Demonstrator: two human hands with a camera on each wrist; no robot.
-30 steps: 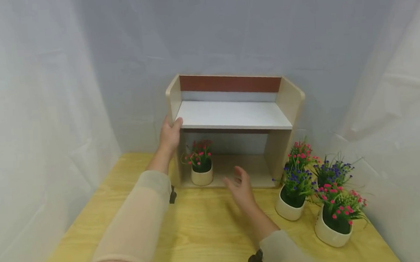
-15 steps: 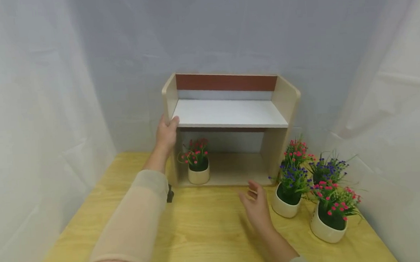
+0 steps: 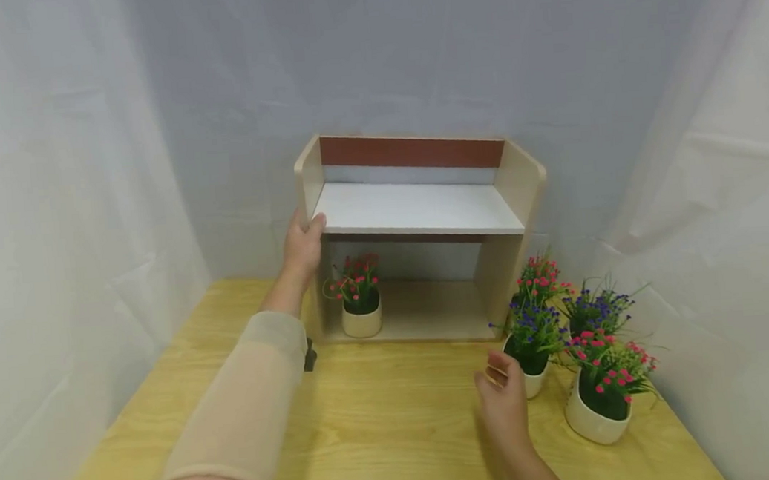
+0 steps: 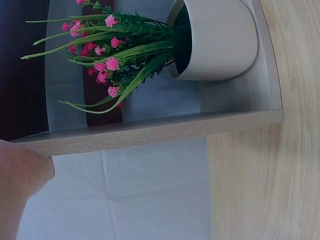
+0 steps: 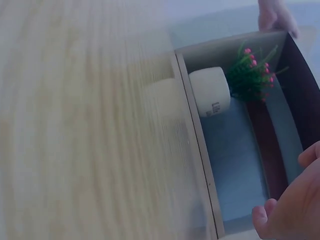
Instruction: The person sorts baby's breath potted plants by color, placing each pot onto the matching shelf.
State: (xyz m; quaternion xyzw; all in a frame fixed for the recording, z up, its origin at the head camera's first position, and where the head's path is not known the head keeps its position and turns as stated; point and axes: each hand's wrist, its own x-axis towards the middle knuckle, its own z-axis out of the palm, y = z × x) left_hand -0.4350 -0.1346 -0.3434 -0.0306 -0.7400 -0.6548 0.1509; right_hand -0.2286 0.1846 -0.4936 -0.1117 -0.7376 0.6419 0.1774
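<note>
My left hand grips the left side panel of a two-tier wooden shelf, its thumb over the front edge by the white upper board. On the lower tier, at the left, stands a white pot of pink artificial flowers; the left wrist view shows this flower pot close beside the side panel. My right hand hangs over the table with loosely bent fingers and holds nothing. Just beyond it is a pot of blue-purple flowers, whose white base is partly hidden by the fingers.
More potted flowers stand right of the shelf: a front pink-flowered pot, blue-purple flowers behind it and pink flowers against the shelf's side. The wooden table ends near white sheeting on the right.
My right hand has drawn back from in front of the lower tier, moving right and nearer to me, up beside the blue-purple flower pot. The left hand stays on the side panel.
</note>
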